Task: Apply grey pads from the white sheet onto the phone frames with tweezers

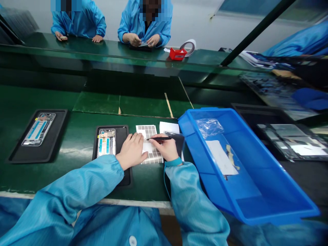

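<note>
Blue sleeves (87,177) reach in from the lower edge over a green tabletop (25,177), with the front of a blue coat (128,227) between them. The left hand (132,152) lies palm down, its fingers stretched out flat and close together, their ends on the left part of a white sheet of grey square stickers (155,155). The right hand (166,147), a blue band (173,162) around its wrist, pinches a slim black tool (164,138) between its fingers; the tool's tip points left, over the sheet, close to the left fingers. The sheet lies flat between the two hands.

Just left of the left hand, and partly covered by that arm, is a black tray (125,179) holding an opened phone (104,145) with blue strips. To the right of the right hand stands a long blue bin (206,171) containing white paper (221,157), a yellowish scrap (232,157) and, towards its far end, a crumpled clear bag (210,127). Well off to the left, a second tray (53,133) carries another opened phone (38,130). Beyond the sheet, near the bin, is a white pad (169,127). Flat panels (294,140) are piled right of the bin.

On the far side, two co-workers in blue coats sit at a raised green ledge (110,51); the one on the right holds a small item in both hands (153,40). Beside that person are a red holder (177,54) and a white roll (189,48).
</note>
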Available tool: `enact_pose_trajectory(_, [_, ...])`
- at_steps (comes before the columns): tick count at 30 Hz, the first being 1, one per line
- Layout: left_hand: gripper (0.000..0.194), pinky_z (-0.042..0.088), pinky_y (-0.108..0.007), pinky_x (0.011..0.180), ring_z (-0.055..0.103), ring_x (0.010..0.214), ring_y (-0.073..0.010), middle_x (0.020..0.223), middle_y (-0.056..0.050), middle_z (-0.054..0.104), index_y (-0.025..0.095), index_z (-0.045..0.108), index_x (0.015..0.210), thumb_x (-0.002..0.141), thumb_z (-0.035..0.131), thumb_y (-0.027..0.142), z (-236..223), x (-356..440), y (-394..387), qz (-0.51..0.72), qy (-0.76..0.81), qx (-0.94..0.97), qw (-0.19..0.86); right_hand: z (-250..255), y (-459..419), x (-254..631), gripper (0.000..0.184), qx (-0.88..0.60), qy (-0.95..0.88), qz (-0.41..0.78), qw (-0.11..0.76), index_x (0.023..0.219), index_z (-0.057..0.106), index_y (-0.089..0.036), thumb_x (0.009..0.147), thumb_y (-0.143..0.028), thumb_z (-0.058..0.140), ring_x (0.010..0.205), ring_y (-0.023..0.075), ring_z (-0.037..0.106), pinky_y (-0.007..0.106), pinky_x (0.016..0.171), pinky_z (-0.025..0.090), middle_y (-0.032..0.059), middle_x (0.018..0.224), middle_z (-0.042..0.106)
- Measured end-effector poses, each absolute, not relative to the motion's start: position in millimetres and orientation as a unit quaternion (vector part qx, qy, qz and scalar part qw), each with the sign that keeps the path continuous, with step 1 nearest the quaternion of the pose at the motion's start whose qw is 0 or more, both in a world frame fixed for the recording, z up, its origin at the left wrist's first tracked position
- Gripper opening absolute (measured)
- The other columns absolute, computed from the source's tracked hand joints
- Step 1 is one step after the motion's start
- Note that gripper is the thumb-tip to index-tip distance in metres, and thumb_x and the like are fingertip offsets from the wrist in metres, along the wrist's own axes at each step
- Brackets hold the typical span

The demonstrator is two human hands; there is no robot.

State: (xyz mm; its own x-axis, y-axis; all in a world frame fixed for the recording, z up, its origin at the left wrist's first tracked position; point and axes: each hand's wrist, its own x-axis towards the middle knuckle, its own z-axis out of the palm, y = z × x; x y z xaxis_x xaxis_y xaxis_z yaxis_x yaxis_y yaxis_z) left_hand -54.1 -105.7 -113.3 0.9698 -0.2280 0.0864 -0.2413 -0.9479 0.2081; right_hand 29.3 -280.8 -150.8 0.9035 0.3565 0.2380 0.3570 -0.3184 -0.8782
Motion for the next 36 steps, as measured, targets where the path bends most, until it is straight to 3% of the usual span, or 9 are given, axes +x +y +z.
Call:
enact_pose_trajectory(28, [0.063, 0.029, -0.05, 0.113, 0.043, 0.134, -0.036, 0.142, -0.024, 0.049, 0.0, 0.05, 0.135, 0.088, 0.055, 0.041, -113.8, -53.9, -107.0, 0.026, -0.115, 0.985, 0.124, -146.3, -279.8, 28.8, 0.021, -0.778, -0.168, 0.023, 0.605, 0.084, 0.074, -0.019, 0.075, -0.037, 0.079, 0.079, 0.024, 0.07, 0.038, 0.077, 0.057, 0.0068, 0.083, 0.074])
enact_pose_trajectory(33, [0.063, 0.036, -0.047, 0.109, 0.048, 0.129, -0.0338, 0.137, -0.021, 0.054, 0.005, 0.05, 0.134, 0.083, 0.063, 0.04, -111.0, -50.5, -99.2, 0.038, -0.103, 0.973, 0.201, -134.1, -282.2, 27.7, 0.024, -0.762, -0.149, 0.007, 0.63, 0.083, 0.073, -0.019, 0.075, -0.04, 0.08, 0.078, 0.0235, 0.07, 0.038, 0.076, 0.058, 0.0073, 0.082, 0.073])
enact_pose_trajectory(36, [0.049, 0.043, -0.042, 0.105, 0.054, 0.124, -0.0273, 0.132, -0.012, 0.059, 0.015, 0.055, 0.129, 0.085, 0.063, 0.035, -104.5, -47.4, -91.2, 0.06, -0.07, 0.944, 0.315, -129.5, -283.7, 26.8, 0.027, -0.757, -0.153, 0.016, 0.635, 0.082, 0.073, -0.019, 0.073, -0.042, 0.082, 0.077, 0.0236, 0.07, 0.038, 0.075, 0.058, 0.007, 0.081, 0.073])
